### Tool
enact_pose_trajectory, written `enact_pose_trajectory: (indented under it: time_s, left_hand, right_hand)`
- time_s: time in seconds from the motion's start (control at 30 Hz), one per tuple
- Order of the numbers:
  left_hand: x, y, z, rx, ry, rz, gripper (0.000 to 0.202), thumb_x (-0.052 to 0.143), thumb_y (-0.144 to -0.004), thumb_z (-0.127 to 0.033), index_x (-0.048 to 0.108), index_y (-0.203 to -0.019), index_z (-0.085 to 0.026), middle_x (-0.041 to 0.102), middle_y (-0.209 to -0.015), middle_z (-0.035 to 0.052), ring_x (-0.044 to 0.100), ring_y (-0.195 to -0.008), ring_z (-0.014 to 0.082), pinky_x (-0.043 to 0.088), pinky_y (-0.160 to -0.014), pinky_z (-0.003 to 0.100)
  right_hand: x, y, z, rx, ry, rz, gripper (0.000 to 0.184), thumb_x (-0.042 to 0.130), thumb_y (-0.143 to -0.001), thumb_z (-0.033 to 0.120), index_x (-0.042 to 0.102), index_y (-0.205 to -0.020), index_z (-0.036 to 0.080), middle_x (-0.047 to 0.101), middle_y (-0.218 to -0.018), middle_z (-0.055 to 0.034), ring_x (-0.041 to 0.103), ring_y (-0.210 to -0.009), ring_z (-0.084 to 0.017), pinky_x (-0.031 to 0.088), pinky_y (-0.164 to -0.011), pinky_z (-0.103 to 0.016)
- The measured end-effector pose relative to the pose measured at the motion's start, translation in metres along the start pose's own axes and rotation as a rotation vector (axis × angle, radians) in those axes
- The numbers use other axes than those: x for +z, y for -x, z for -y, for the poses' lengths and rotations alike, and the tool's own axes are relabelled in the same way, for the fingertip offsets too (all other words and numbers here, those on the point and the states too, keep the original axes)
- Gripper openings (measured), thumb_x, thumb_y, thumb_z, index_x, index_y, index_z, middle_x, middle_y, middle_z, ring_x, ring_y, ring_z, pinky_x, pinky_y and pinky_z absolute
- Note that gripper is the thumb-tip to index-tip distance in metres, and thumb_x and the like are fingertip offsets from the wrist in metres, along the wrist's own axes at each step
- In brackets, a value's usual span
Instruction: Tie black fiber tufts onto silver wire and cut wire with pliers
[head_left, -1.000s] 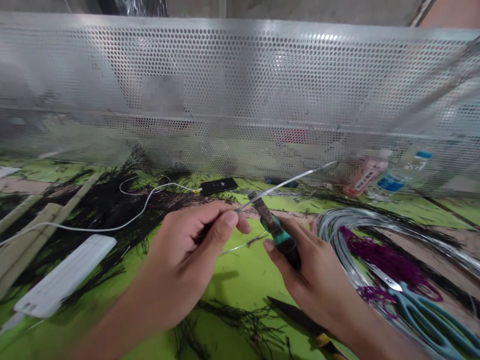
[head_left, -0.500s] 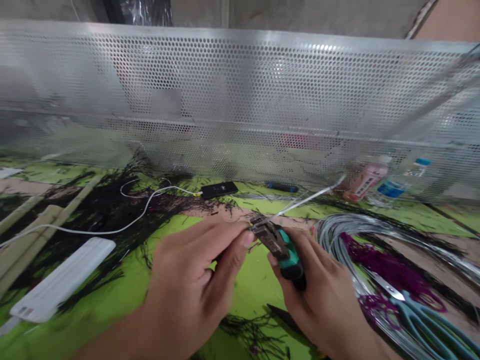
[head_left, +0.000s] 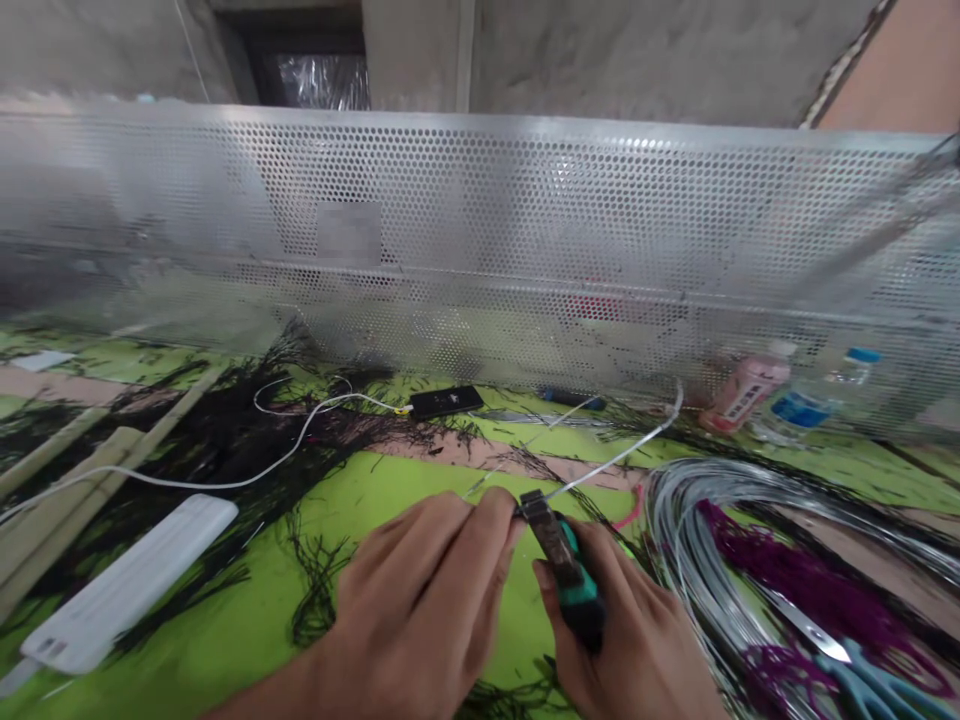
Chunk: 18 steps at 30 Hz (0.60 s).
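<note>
My right hand [head_left: 622,610] is wrapped round pliers [head_left: 562,560] with green and black handles, their jaws pointing away from me. The jaws sit on a silvery wire [head_left: 615,458], which runs up to the right and bends at its far end. Close beside the jaws, my left hand [head_left: 427,590] is closed, its fingertips pinching the near end of the wire; that end is mostly hidden by the fingers. A thinner wire strand [head_left: 536,435] shows beyond the left hand. Under both hands lies a bright green surface [head_left: 390,480].
At right lie a coil of wire [head_left: 675,510], purple cord [head_left: 795,580] and blue-handled scissors [head_left: 862,670]. Two bottles [head_left: 750,390] stand before a perforated metal panel [head_left: 525,210]. A phone [head_left: 446,401], white cable [head_left: 300,435], white power bank [head_left: 135,580] and black strands [head_left: 202,440] lie leftward.
The left hand has rolled over so its back and knuckles show more. The pliers have turned more upright, and the wire with them. The view has tilted up slightly.
</note>
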<state>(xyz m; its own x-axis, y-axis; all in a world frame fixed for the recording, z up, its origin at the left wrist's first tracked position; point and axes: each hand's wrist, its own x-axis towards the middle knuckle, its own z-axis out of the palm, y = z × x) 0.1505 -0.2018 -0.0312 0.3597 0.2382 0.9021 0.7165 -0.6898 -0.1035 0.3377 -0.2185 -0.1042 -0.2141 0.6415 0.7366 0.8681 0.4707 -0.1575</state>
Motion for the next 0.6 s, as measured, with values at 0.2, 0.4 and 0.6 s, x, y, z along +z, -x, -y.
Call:
enact_pose_trajectory:
  time_s: [0.2,0.4,0.6]
  left_hand:
    - [0.007,-0.001,0.006,0.095,-0.107,0.003,0.012,0.062,-0.092,-0.007,0.068,-0.102,-0.012,0.073,-0.072,0.0026,0.067,-0.056,0.0133,0.056,-0.065,0.025]
    - [0.007,-0.007,0.007,-0.216,0.152,0.145,0.015,0.058,-0.097,-0.014,0.07,-0.107,-0.016,0.076,-0.084,0.0005,0.072,-0.071,0.0107,0.054,-0.071,0.019]
    - [0.001,-0.018,0.013,-0.511,0.41,0.34,0.012,0.057,-0.099,-0.025,0.068,-0.103,-0.024,0.055,-0.057,-0.0105,0.052,-0.048,0.0058,0.043,-0.051,0.017]
  right_hand:
    - [-0.002,-0.001,0.009,0.167,-0.339,0.195,0.008,0.049,-0.095,0.026,0.053,-0.102,0.023,0.066,-0.071,0.0009,0.064,-0.052,-0.017,0.046,-0.045,-0.027]
    - [-0.018,-0.012,0.007,0.272,-0.582,0.329,0.015,0.05,-0.099,0.033,0.056,-0.094,0.021,0.064,-0.07,0.0,0.058,-0.054,-0.013,0.044,-0.048,-0.025]
    - [-0.034,-0.02,-0.002,0.224,-0.518,0.38,0.019,0.051,-0.098,0.033,0.053,-0.083,0.024,0.061,-0.068,0.0015,0.056,-0.054,-0.013,0.045,-0.048,-0.025]
